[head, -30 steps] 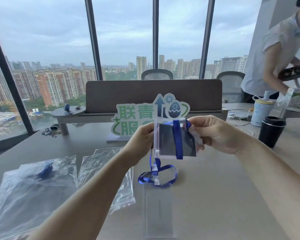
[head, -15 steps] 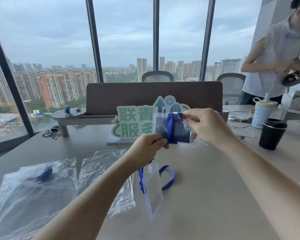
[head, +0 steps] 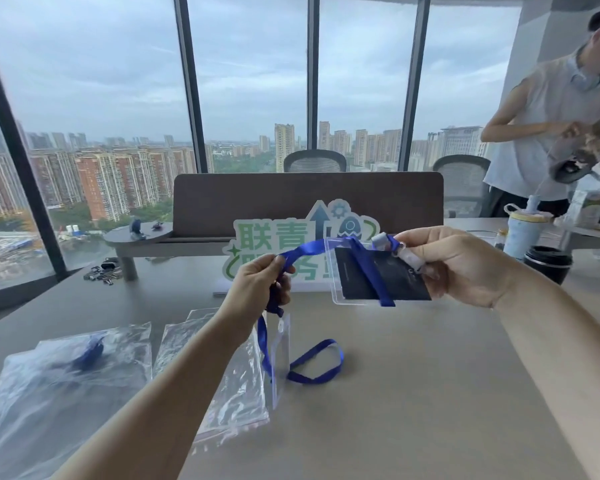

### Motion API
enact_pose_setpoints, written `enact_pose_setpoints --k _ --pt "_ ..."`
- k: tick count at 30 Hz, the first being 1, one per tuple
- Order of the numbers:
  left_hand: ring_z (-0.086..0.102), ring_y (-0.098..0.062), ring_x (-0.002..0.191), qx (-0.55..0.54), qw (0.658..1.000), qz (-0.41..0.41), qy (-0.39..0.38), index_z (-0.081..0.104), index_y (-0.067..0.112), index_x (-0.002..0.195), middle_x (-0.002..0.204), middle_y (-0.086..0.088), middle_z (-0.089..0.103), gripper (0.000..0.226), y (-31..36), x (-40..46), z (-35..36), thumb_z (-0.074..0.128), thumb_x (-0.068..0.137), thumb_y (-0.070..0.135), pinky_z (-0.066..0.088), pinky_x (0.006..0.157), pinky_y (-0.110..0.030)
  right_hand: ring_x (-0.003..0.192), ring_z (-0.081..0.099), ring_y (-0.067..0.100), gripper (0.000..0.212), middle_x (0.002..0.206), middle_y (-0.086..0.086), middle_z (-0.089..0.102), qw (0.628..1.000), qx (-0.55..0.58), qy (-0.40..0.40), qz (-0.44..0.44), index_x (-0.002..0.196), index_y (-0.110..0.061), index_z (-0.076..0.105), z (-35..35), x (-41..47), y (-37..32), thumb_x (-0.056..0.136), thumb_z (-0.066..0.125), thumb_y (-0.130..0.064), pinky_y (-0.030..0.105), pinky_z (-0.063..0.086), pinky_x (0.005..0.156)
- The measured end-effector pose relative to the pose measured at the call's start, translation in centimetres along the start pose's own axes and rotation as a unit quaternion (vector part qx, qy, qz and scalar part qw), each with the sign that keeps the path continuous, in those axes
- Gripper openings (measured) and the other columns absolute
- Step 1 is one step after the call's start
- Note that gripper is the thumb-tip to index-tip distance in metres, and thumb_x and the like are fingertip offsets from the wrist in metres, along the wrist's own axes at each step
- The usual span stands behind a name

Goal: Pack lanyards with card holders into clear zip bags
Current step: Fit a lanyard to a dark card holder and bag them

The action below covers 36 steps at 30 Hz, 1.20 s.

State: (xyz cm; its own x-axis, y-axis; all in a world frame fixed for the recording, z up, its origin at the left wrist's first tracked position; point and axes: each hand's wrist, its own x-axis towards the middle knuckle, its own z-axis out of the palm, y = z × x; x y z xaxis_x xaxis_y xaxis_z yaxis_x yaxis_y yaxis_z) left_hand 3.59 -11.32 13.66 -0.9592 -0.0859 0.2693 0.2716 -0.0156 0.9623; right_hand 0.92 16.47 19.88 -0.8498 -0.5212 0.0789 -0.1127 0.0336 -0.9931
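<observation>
My right hand grips a clear card holder with a dark card inside, held above the table; a blue lanyard is wrapped across it. My left hand pinches the blue strap, stretched taut to the left of the holder. Below my left hand a second clear card holder hangs on a blue lanyard loop that trails on the table. Clear zip bags lie flat at the left, and a filled bag with something blue inside lies further left.
A green and white sign stands behind my hands before a brown desk divider. A black cup and a pale bottle stand at the right. A person stands at the far right. Small metal clips lie by the window.
My hands have drawn apart: the left pulled a stretch of blue strap out to the left, the right carried the card holder to the right. The hanging holder swung a little.
</observation>
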Motion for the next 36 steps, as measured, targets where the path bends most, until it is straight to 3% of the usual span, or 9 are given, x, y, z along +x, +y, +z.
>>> enact_pose_setpoints --k 3,5,8,13,18,25,29,33,36 --pt "0.051 -0.016 0.045 0.023 1.000 0.004 0.006 0.058 0.007 0.082 0.058 -0.004 0.053 0.029 -0.2 0.4 -0.4 0.041 0.101 0.021 0.046 0.048 -0.025 0.057 0.032 0.015 0.050 0.074 0.006 0.035 1.000 -0.005 -0.007 0.009 0.113 -0.004 0.071 -0.5 -0.2 0.0 0.065 0.077 -0.014 0.023 0.036 0.046" --pt "0.055 -0.015 0.045 0.048 0.999 0.010 0.006 0.057 0.008 0.080 0.054 -0.001 0.051 0.029 -0.2 0.4 -0.4 0.044 0.099 0.024 0.046 0.045 -0.021 0.060 0.031 0.015 0.062 0.078 0.005 0.035 1.000 0.018 0.013 0.011 0.116 0.002 0.067 -0.6 -0.1 0.1 0.058 0.081 -0.015 0.021 0.037 0.044" --pt "0.061 -0.016 0.048 0.044 0.999 0.025 0.013 0.055 0.010 0.073 0.053 0.001 0.054 0.030 0.0 0.4 -0.4 0.048 0.098 0.024 0.048 0.045 -0.022 0.042 0.033 0.008 0.035 0.059 0.003 0.035 0.998 -0.013 0.066 0.010 0.110 0.006 0.066 0.1 -0.1 -0.1 0.077 0.061 -0.002 0.018 0.032 0.034" --pt "0.064 -0.019 0.063 0.007 0.994 0.090 0.062 0.062 0.006 0.086 0.073 -0.007 0.064 0.029 1.5 0.4 -0.4 0.041 0.101 0.017 0.054 0.064 -0.026 0.032 0.049 0.012 0.021 0.037 -0.004 0.051 0.954 -0.234 0.186 0.008 0.093 -0.004 0.070 0.9 -0.1 -0.6 0.091 0.050 0.001 0.021 0.034 0.035" --pt "0.034 -0.011 0.040 0.010 0.985 0.107 0.134 0.055 0.009 0.074 0.048 0.002 0.038 0.030 1.2 0.7 -1.0 0.041 0.099 0.017 0.037 0.043 -0.024 0.039 0.057 0.019 0.022 0.066 0.016 0.068 0.906 -0.305 0.291 -0.040 0.081 -0.017 0.070 1.0 0.3 -0.6 0.088 0.053 -0.005 0.022 0.038 0.038" --pt "0.034 -0.009 0.038 0.038 0.997 0.019 0.067 0.062 0.007 0.081 0.059 -0.004 0.044 0.022 -0.3 0.7 -1.0 0.045 0.096 0.009 0.028 0.037 -0.019 0.032 0.050 0.012 0.019 0.048 -0.002 0.057 0.932 -0.174 0.298 -0.108 0.092 -0.007 0.071 2.2 0.3 -1.4 0.093 0.053 -0.001 0.022 0.039 0.035" --pt "0.040 -0.012 0.039 0.126 0.991 0.005 -0.051 0.062 0.002 0.093 0.066 -0.005 0.056 0.018 -0.8 0.2 -0.5 0.055 0.094 0.018 0.031 0.039 -0.020 0.031 0.047 0.009 0.024 0.046 -0.008 0.057 0.934 -0.091 0.306 -0.162 0.083 -0.017 0.070 2.8 0.3 -2.2 0.093 0.055 -0.001 0.019 0.040 0.034" --pt "0.067 -0.016 0.083 0.220 0.953 -0.068 -0.197 0.069 0.017 0.103 0.099 -0.002 0.073 0.022 -1.3 -0.5 -0.2 0.055 0.089 0.026 0.050 0.076 -0.025 0.036 0.048 0.009 0.023 0.053 -0.012 0.060 0.936 -0.026 0.291 -0.195 0.084 -0.020 0.070 3.5 0.4 -3.2 0.092 0.057 -0.004 0.029 0.048 0.045" --pt "0.062 -0.018 0.109 0.246 0.940 -0.097 -0.214 0.064 0.016 0.118 0.121 -0.001 0.067 0.050 -3.7 -0.4 0.4 0.040 0.076 0.004 0.046 0.095 -0.030 0.047 0.053 0.010 0.026 0.062 -0.007 0.063 0.936 -0.009 0.285 -0.204 0.080 -0.021 0.072 4.0 0.4 -3.7 0.092 0.057 -0.004 0.026 0.048 0.044"
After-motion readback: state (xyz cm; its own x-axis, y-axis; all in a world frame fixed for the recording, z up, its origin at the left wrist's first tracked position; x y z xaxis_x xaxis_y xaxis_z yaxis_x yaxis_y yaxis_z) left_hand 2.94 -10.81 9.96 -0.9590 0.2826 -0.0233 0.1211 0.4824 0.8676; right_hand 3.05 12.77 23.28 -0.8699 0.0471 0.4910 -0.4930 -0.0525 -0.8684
